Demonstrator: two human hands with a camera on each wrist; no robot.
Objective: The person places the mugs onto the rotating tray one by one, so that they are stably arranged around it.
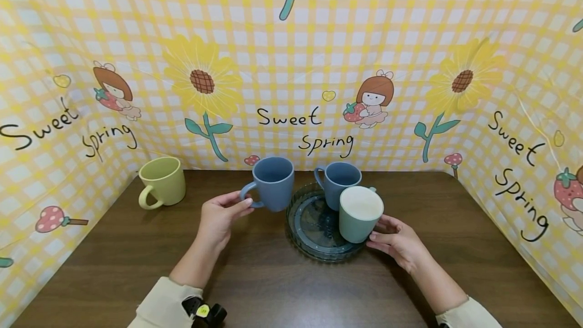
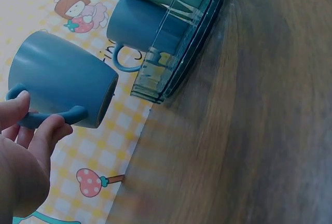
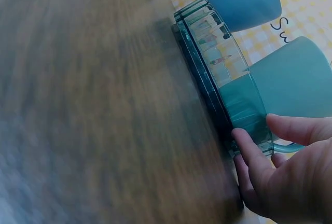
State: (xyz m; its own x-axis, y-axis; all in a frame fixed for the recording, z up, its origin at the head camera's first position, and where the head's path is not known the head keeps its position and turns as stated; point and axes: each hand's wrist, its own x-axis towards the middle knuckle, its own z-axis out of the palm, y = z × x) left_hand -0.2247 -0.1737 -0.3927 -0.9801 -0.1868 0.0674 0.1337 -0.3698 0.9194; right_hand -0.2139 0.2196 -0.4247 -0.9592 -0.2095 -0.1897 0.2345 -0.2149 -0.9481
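My left hand pinches the handle of a blue mug, holding it upright in the air just left of a round, clear dark-teal tray. In the left wrist view, thumb and fingers wrap that mug's handle. On the tray stand a second blue mug, handle to the left, and a pale green mug in front of it. My right hand grips the tray's right side beside the green mug. The right wrist view shows its thumb at the rim and the fingers against the outer wall.
A yellow-green mug stands at the back left of the dark wooden table, its handle toward the front. Yellow checked cloth with printed flowers and figures walls in the table's back and both sides.
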